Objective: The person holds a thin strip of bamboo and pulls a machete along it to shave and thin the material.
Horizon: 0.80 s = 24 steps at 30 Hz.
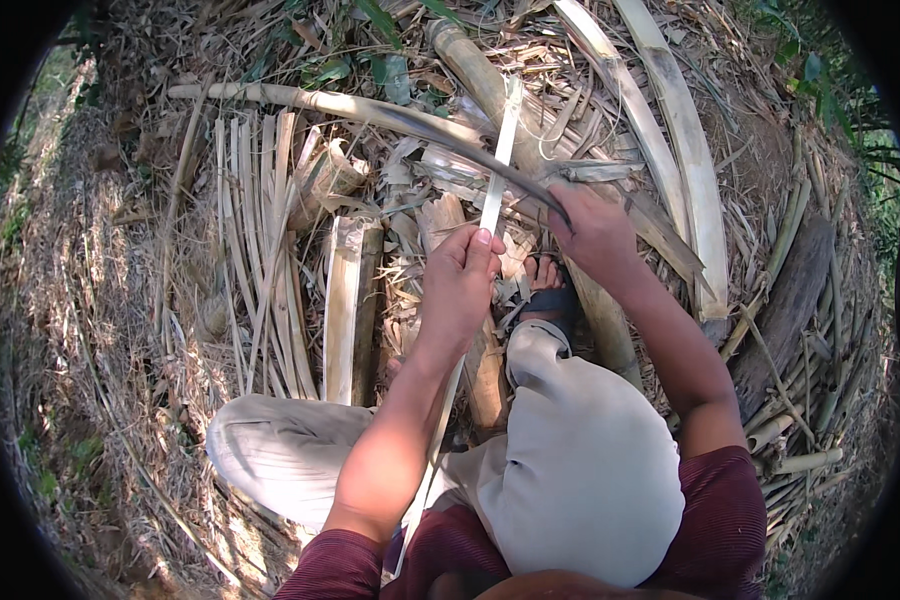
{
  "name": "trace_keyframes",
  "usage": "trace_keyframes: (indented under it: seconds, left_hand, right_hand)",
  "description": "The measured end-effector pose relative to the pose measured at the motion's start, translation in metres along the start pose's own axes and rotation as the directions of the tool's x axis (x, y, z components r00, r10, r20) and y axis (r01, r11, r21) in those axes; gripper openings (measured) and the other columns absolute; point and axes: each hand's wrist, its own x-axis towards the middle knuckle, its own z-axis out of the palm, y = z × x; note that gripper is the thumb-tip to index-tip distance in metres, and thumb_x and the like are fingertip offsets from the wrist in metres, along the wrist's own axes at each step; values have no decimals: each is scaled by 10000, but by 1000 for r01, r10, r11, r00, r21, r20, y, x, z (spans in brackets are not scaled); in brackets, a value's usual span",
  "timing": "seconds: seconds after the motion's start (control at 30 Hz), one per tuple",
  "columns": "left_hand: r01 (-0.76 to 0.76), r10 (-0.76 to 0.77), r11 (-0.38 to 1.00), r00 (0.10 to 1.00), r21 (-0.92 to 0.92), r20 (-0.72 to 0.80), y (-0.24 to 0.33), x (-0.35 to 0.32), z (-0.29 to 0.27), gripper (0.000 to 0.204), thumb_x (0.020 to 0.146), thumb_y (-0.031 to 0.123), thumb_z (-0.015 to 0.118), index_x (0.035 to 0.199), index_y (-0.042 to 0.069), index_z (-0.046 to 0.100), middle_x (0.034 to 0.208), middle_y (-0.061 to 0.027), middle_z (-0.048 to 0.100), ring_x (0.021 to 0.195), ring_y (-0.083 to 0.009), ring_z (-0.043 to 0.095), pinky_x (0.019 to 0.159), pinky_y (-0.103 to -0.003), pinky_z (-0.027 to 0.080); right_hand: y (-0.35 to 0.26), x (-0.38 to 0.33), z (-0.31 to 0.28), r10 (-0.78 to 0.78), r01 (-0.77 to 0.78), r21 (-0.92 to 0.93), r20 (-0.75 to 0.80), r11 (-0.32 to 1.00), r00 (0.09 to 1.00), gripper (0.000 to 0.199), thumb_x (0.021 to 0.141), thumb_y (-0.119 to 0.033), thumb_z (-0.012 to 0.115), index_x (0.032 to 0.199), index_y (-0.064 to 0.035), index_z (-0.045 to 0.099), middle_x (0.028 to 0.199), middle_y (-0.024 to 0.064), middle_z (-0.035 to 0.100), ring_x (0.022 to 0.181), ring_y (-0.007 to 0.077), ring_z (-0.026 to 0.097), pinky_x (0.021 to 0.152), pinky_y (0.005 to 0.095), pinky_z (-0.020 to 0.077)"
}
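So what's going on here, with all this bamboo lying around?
A person sits on the ground among split bamboo. The left hand grips a thin pale bamboo strip, holding it upright. The right hand holds a long curved blade laid across that strip. Finished slats lie to the left.

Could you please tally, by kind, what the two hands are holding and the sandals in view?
Bamboo strip, in the left hand: 1
Long curved blade, in the right hand: 1
Dark sandal: 1
Total: 3
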Motion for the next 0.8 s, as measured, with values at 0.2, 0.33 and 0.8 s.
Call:
trace_keyframes:
  seconds: [0.2,0.33,0.8]
  left_hand:
    - [-12,17,999,995,52,-101,-6,9,5,203,1045,162,500,887,56,571,654,53,468,466,-16,327,402,-217,213]
    - [-14,26,992,995,122,-93,-4,-3,6,207,1044,155,498,874,62,569,645,66,458,481,-7,327,416,-215,216]
    - [-119,119,993,991,1,-61,8,-34,-6,251,1073,285,494,954,81,580,657,89,412,505,6,283,429,-193,213]
  right_hand:
    - [-33,-5,-4,-62,66,-22,153,998,986,203,731,-143,755,880,-119,619,720,35,602,654,229,647,551,362,497]
    - [-27,7,-13,-170,177,-60,107,982,980,153,754,-132,725,872,-126,627,701,33,589,646,221,647,549,347,492]
    - [-37,19,-18,-202,203,-42,36,978,979,160,749,-123,755,853,-92,638,661,42,585,618,237,642,561,356,507]
